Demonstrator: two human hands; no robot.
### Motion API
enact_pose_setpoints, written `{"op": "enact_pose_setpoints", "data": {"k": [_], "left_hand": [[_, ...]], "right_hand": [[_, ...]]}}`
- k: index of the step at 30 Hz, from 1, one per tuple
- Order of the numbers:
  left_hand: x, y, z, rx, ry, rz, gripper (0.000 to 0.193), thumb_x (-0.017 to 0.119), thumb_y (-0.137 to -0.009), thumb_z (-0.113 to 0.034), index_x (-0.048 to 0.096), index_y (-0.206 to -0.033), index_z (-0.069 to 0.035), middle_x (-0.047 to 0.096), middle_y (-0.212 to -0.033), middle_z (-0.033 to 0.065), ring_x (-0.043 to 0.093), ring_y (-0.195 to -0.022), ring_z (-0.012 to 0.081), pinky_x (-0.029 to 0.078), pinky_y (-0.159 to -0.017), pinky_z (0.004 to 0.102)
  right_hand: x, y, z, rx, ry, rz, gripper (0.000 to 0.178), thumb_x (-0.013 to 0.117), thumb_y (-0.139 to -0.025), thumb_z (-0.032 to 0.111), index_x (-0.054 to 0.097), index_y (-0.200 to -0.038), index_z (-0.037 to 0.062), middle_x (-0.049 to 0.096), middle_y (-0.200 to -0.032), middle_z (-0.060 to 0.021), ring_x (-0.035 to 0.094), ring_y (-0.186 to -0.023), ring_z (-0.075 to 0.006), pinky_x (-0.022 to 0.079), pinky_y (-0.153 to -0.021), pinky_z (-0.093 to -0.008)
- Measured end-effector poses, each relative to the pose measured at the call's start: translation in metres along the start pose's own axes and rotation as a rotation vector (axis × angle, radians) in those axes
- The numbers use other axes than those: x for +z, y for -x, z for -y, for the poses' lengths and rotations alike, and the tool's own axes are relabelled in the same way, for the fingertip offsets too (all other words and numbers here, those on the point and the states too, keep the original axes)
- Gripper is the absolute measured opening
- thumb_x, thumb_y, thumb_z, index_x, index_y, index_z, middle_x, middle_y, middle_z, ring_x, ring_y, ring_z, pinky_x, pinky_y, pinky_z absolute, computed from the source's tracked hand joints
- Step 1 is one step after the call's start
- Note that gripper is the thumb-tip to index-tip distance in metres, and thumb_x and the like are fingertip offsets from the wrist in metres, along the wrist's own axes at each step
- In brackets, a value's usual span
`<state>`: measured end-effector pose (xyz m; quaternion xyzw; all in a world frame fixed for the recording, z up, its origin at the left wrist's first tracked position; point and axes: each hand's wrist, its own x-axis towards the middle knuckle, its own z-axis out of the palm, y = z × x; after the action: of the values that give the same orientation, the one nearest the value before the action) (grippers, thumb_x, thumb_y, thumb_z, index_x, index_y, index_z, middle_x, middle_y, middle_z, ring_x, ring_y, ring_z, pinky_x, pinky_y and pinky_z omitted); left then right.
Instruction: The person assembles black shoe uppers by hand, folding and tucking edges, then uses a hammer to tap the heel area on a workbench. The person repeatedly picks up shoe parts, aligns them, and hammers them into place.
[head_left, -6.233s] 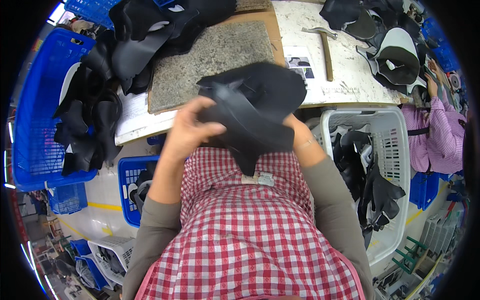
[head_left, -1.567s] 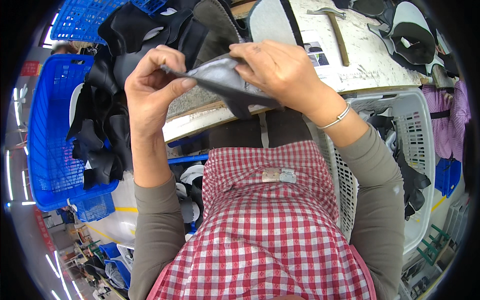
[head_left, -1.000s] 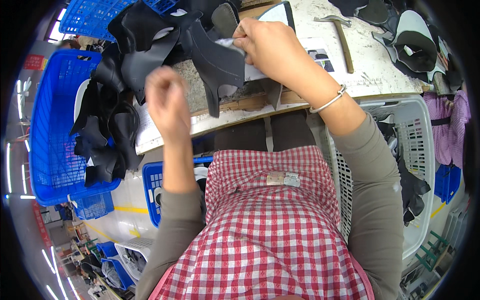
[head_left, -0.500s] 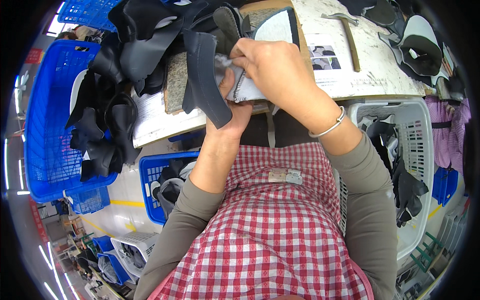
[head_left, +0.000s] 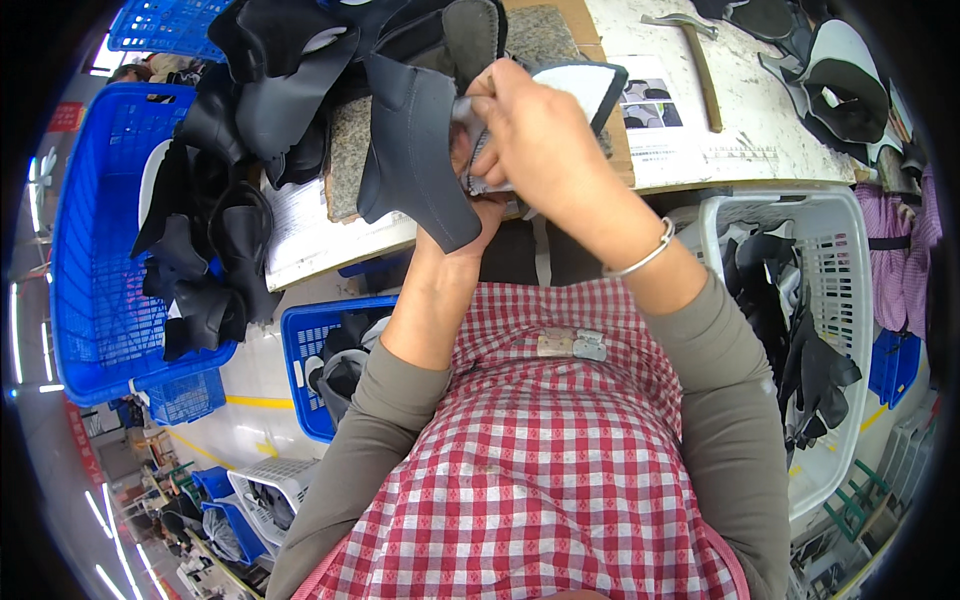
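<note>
At the frame's upper centre, the left hand point(head_left: 484, 222) is gripping a black stitched piece point(head_left: 412, 140); the right hand point(head_left: 535, 122) is pinching its pale lining point(head_left: 463, 108). Seemingly light and pliable, it is favouring edge holds.

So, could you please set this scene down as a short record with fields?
Left hand: holding the black stitched piece, partly hidden behind it
Right hand: gripping the piece's pale inner material
Worktable: white, scuffed; hammer beside printed sheet
Left side: blue basket with dark pieces
Right side: white basket, also with dark pieces
</note>
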<state>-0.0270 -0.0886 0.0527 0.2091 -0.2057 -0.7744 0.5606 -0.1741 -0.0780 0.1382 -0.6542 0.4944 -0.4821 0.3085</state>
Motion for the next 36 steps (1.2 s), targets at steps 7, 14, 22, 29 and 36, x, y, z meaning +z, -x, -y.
{"op": "enact_pose_setpoints", "data": {"k": [7,14,22,29,36], "left_hand": [[0.009,0.015,0.009,-0.100,0.011,-0.079,0.035,0.066,-0.103,-0.021,0.056,-0.134,-0.010,0.062,-0.130,0.0054,0.064,-0.118,0.0170,0.056,-0.099,0.0359],[0.095,0.127,-0.080,0.315,-1.514,0.414,0.020,0.075,-0.085,0.006,0.076,-0.104,-0.001,0.075,-0.102,0.0111,0.072,-0.086,0.0195,0.060,-0.067,0.0285],[0.106,0.071,-0.099,0.409,-2.215,0.328,0.033,0.076,-0.077,0.008,0.065,-0.107,0.001,0.067,-0.105,0.0076,0.066,-0.091,0.0226,0.053,-0.070,0.0347],[0.051,0.086,-0.096,0.833,-1.594,0.354,0.028,0.066,-0.061,0.017,0.065,-0.083,-0.001,0.061,-0.086,0.0099,0.061,-0.086,0.0264,0.049,-0.075,0.0340],[0.041,0.085,-0.082,0.883,-1.724,0.490,0.037,0.060,-0.053,0.016,0.063,-0.085,-0.001,0.059,-0.087,0.0094,0.058,-0.085,0.0277,0.048,-0.073,0.0364]], "right_hand": [[0.018,0.013,-0.010,-0.286,0.250,-0.287,0.014,0.067,-0.092,0.004,0.068,-0.105,0.0030,0.074,-0.093,-0.0155,0.073,-0.076,-0.0360,0.058,-0.068,-0.0388],[0.011,0.011,-0.029,-0.388,0.175,-0.264,0.007,0.071,-0.088,0.010,0.071,-0.095,0.0077,0.074,-0.086,-0.0118,0.074,-0.079,-0.0315,0.058,-0.064,-0.0393],[0.017,0.025,-0.028,-0.602,0.315,-0.148,0.008,0.073,-0.090,0.010,0.067,-0.093,0.0056,0.072,-0.086,-0.0095,0.072,-0.075,-0.0298,0.058,-0.062,-0.0370],[-0.037,0.035,-0.023,-0.373,0.131,0.251,0.018,0.074,-0.091,0.018,0.071,-0.103,0.0057,0.073,-0.091,-0.0110,0.071,-0.079,-0.0276,0.057,-0.067,-0.0365],[-0.024,0.048,-0.023,-0.633,0.401,-0.026,0.020,0.078,-0.077,0.010,0.075,-0.096,0.0151,0.072,-0.088,-0.0001,0.071,-0.075,-0.0189,0.056,-0.061,-0.0316]]}}
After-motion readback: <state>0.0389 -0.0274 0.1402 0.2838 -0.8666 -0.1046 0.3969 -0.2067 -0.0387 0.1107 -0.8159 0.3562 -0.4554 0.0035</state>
